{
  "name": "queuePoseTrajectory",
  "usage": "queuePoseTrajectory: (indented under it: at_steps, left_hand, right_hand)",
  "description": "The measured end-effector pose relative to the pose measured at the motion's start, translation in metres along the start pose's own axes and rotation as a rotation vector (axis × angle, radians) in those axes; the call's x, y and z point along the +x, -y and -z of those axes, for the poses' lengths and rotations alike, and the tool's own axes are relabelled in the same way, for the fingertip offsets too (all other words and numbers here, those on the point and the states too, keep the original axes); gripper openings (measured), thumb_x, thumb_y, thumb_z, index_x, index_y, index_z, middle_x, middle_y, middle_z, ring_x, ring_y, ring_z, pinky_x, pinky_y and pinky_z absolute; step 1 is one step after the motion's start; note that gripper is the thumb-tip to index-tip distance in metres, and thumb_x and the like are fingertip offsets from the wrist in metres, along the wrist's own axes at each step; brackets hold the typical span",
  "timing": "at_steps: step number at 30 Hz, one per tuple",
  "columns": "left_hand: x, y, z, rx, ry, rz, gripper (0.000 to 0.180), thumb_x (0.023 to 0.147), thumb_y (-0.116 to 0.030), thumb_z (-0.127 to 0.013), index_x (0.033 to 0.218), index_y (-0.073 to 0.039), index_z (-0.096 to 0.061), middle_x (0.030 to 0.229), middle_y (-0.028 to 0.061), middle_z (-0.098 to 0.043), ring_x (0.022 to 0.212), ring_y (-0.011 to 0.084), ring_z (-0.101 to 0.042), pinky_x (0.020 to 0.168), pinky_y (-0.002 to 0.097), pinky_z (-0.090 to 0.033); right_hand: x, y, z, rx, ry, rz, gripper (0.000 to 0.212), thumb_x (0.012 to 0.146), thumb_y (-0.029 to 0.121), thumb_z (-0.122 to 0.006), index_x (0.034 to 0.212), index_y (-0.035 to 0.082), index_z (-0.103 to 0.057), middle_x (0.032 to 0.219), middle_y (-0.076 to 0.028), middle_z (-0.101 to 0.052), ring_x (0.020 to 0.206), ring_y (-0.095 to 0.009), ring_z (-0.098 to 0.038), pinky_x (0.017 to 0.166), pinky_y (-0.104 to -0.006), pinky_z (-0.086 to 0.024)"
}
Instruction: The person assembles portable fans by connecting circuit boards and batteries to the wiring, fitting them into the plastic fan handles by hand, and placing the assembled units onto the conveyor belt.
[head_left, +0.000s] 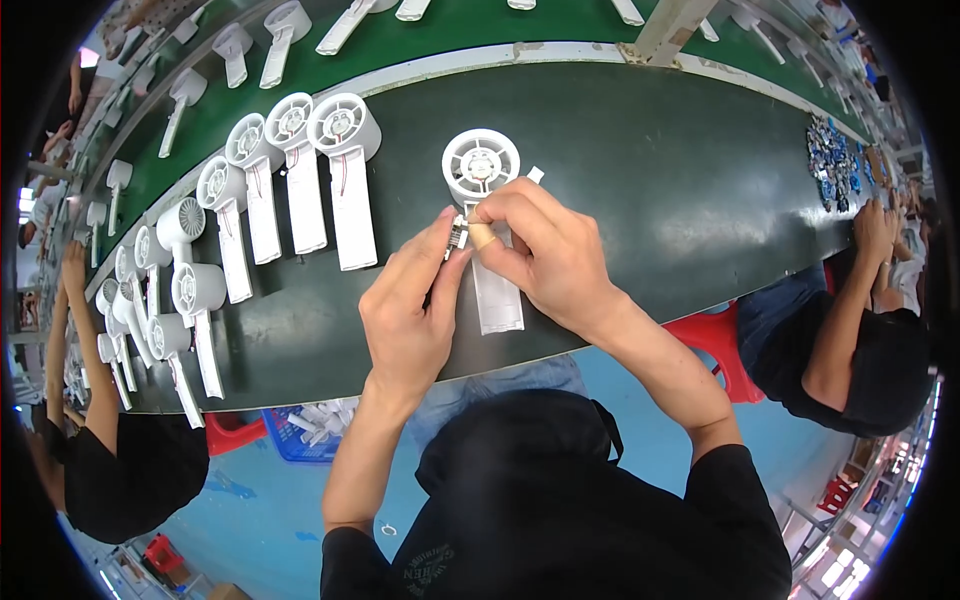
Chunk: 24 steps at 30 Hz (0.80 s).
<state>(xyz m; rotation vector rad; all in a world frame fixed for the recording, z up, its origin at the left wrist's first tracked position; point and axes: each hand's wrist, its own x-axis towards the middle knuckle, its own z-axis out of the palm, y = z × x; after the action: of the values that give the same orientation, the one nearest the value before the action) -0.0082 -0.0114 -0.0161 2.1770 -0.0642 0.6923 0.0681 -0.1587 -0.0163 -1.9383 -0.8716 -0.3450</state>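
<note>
Before me on the dark table lies a white handheld fan housing [480, 140], its round spoked head pointing away and its handle [498, 302] toward me. Over the upper handle, my left hand [408, 295] pinches a small white-and-metallic part [458, 236] between thumb and fingertips. My right hand [555, 250] is closed in a pinch right beside that part, with a tan covering on a fingertip; what its fingers hold is hidden. A small white piece [535, 175] shows just beyond the right knuckles.
Several white fans [343, 125] stand in a row at the left. Past the table's pale rim runs a green belt [420, 35] carrying more fans. Blue circuit boards [833, 165] are heaped far right. Co-workers sit on both sides. A blue basket [300, 448] of white parts is below.
</note>
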Motion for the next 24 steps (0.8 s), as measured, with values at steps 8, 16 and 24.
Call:
queuePoseTrajectory:
  at_steps: [8,16,24]
  left_hand:
    - [0.006,0.001,0.003,-0.003,0.067,-0.068,0.035,0.084,0.007,-0.069,0.118,0.003,-0.067,0.102,0.0159,-0.070,0.083,0.0225,-0.068,0.073,0.0306,-0.053]
    - [0.010,0.003,0.008,-0.100,0.170,-0.039,0.033,0.085,0.009,-0.065,0.117,0.003,-0.066,0.099,0.0150,-0.069,0.082,0.0246,-0.066,0.070,0.0302,-0.053]
    - [0.014,0.008,0.014,-0.098,0.232,-0.090,0.031,0.085,0.009,-0.064,0.115,0.004,-0.067,0.099,0.0144,-0.069,0.080,0.0256,-0.066,0.068,0.0311,-0.054]
  right_hand:
    - [0.003,-0.004,0.006,-0.027,0.009,0.044,0.017,0.078,0.005,-0.076,0.089,0.006,-0.064,0.088,-0.002,-0.065,0.054,-0.012,-0.056,0.048,-0.0252,-0.046]
    - [0.005,-0.012,0.006,-0.055,0.030,0.203,0.022,0.071,-0.002,-0.074,0.088,0.006,-0.063,0.087,-0.005,-0.064,0.070,-0.020,-0.064,0.060,-0.0306,-0.053]
    - [0.005,-0.012,0.008,-0.017,0.050,0.246,0.025,0.069,-0.006,-0.074,0.089,0.004,-0.062,0.085,-0.007,-0.063,0.072,-0.022,-0.064,0.062,-0.0316,-0.054]
